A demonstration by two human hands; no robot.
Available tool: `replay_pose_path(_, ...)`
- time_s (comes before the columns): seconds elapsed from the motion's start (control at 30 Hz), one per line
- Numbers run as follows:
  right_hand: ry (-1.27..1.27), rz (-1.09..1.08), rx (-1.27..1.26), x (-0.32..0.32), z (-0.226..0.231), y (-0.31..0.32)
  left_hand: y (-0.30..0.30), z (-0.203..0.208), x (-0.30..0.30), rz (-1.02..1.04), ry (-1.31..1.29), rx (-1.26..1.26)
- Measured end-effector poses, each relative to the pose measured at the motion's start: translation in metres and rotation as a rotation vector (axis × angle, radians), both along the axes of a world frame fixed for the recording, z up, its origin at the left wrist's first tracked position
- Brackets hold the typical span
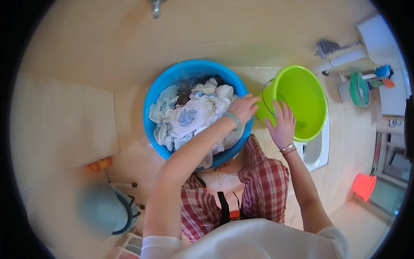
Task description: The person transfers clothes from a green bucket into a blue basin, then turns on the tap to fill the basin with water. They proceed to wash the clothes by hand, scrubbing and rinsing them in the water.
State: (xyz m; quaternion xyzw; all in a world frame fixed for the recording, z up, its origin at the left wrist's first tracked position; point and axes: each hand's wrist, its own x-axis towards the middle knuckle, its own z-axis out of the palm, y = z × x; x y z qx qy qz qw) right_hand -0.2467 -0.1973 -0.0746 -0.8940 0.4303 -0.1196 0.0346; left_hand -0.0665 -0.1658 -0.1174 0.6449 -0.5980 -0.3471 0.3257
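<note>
A round blue tub point(198, 64) sits in front of me, filled with water and a heap of wet, mostly white clothes point(189, 116), one bearing a blue pattern. Among them lies a dark brown piece. To its right stands a lime-green bucket point(307, 93) with a thin wire handle, its mouth facing up toward me. My left hand point(243, 108) reaches over the tub's right rim, fingers stretched toward the bucket's side. Spread fingers show on my right hand point(282, 125), which is at the bucket's near left side; whether it touches the wall is unclear.
A white floor basin point(318, 151) lies partly under the bucket. A metal tap point(156, 9) juts from the wall above. Farther right are a mop head point(327, 47), a green pail point(357, 90) with brushes, and a red bucket point(364, 186). An orange bottle point(99, 164) lies left.
</note>
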Motion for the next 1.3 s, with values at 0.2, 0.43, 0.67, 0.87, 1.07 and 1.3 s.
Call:
replay_pose_path(0.2, -0.005, 0.693, 0.194, 0.126, -0.001, 0.022, 0.065, -0.033, 0.141, 0.367, -0.278, -0.103)
replay_pose_path(0.43, -0.146, 0.838, 0.478, 0.206, -0.073, 0.02, 0.113, -0.11, 0.22, 0.444, -0.419, 0.134)
replay_pose_path(0.67, -0.528, 0.641, 0.529, 0.231, 0.025, 0.004, 0.086, -0.141, 0.244, 0.475, -0.357, 0.144)
replay_pose_path(0.87, -0.428, 0.652, 0.361, 0.259, -0.035, -0.037, 0.063, -0.179, 0.257, 0.538, 0.526, -0.261)
replay_pose_path(1.07, -0.059, 0.832, 0.209, 0.266, -0.123, -0.028, 0.08, -0.131, 0.246, 0.649, 0.294, -0.304)
replay_pose_path(1.3, 0.148, 0.777, 0.431, 0.288, -0.178, -0.034, 0.079, -0.154, 0.213, 0.487, -0.383, 0.299)
